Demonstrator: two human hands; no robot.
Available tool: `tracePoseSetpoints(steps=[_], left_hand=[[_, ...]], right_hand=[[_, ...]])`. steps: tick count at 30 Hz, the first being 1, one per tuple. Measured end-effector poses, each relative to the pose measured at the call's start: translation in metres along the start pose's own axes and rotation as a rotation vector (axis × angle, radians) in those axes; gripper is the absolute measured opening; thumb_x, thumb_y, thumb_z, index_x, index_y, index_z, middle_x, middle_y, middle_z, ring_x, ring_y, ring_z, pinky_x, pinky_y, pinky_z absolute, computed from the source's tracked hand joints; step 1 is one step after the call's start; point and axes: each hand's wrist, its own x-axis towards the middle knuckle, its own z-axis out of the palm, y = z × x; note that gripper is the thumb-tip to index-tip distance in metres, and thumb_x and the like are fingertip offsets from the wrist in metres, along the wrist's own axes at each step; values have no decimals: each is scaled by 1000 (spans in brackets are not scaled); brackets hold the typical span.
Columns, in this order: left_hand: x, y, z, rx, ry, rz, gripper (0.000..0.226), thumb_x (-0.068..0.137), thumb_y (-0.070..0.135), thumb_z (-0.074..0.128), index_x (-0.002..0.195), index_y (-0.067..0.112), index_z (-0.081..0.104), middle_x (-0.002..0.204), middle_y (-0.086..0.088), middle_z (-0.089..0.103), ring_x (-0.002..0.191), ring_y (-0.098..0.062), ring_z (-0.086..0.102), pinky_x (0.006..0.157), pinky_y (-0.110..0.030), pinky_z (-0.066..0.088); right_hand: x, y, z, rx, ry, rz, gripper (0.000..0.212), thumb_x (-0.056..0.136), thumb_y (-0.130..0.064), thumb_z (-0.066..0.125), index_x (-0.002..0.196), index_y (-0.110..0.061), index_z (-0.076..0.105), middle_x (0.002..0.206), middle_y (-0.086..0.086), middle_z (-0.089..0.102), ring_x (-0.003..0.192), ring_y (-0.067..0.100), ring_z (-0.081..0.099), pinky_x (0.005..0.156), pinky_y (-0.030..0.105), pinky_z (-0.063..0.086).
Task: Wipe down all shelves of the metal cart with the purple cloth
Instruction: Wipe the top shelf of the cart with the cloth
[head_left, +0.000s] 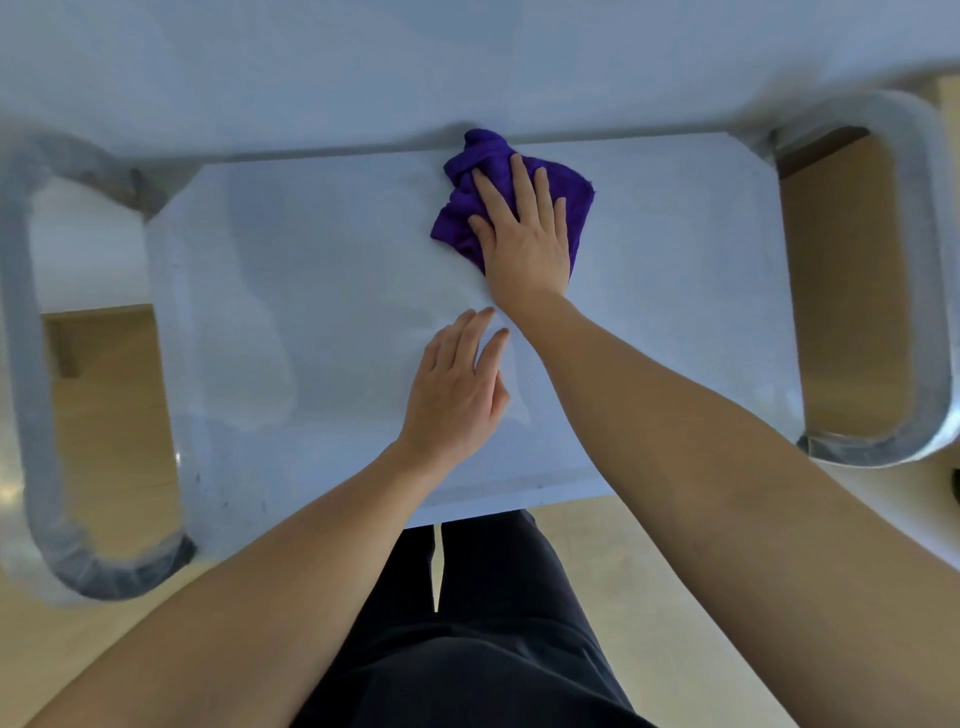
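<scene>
I look straight down on the top shelf (322, 291) of the metal cart, a pale flat sheet. The purple cloth (467, 176) lies bunched near the shelf's far edge, right of centre. My right hand (524, 234) presses flat on the cloth with straight, spread fingers. Nearer to me, my left hand (457, 389) rests flat on the bare shelf, fingers straight and pointing toward the right wrist. The cart's lower shelves are hidden beneath the top one.
Rounded tube handles close each end of the cart, one at the left (31, 364) and one at the right (924, 291). A pale wall (363, 67) runs just beyond the far edge. Wooden floor (114, 426) shows through the handles. My dark trousers (483, 623) stand against the near edge.
</scene>
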Motion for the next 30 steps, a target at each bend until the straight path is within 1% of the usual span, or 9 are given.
tracePoseSetpoints(steps=[6,13,17,19,22,24,26,28,30], left_hand=[[22,34,20,29,-1,9,41,93,14,43,132,7,53,148,-18,43,138,-35,40,111,-47,35],[20,40,36,94,66,-4,40,93,16,46,131,5,55,150,-18,42,140,-38,37,113,-51,31],[21,42,38,108,79,-17,42,92,15,48,132,5,54,150,-17,42,140,-38,37,114,-52,30],[21,43,40,111,93,-11,42,91,15,49,131,5,55,150,-17,43,140,-39,37,114,-52,30],[19,43,43,123,112,-10,42,91,14,49,131,4,55,150,-18,43,140,-39,37,114,-52,29],[20,42,44,135,124,-12,43,90,14,49,131,4,55,149,-18,44,139,-39,38,114,-53,30],[20,41,43,136,139,-14,43,90,13,49,131,4,56,149,-18,45,139,-39,39,113,-53,31],[20,40,43,139,144,-10,42,91,13,48,132,4,56,149,-18,44,140,-39,38,113,-53,31],[20,40,42,142,146,-5,42,91,13,48,132,4,55,149,-18,44,141,-38,37,114,-53,31]], right_hand=[[8,63,-14,-3,-9,7,48,102,-49,23,149,-40,19,161,-1,13,148,26,8,120,44,8],[16,155,-38,36,46,119,49,102,-47,24,149,-36,23,160,4,16,147,28,11,120,45,9],[8,205,-45,28,98,247,49,101,-48,21,149,-35,24,159,4,17,148,27,10,120,47,10],[1,210,-43,29,113,309,49,102,-45,22,149,-34,24,160,4,17,148,28,9,120,48,10],[-6,183,-34,45,129,408,49,102,-43,24,150,-33,24,160,6,17,147,33,10,119,52,9],[-18,149,-21,46,128,333,48,101,-43,30,148,-34,29,158,7,21,146,36,15,117,54,13],[-34,114,-7,33,121,167,47,99,-43,35,145,-35,35,156,6,28,144,37,21,116,52,17],[-44,95,1,21,98,49,47,100,-45,33,146,-36,33,156,4,29,145,34,20,117,48,15],[-44,102,-2,49,67,1,47,101,-46,31,147,-37,30,157,3,27,146,31,17,119,46,12]])
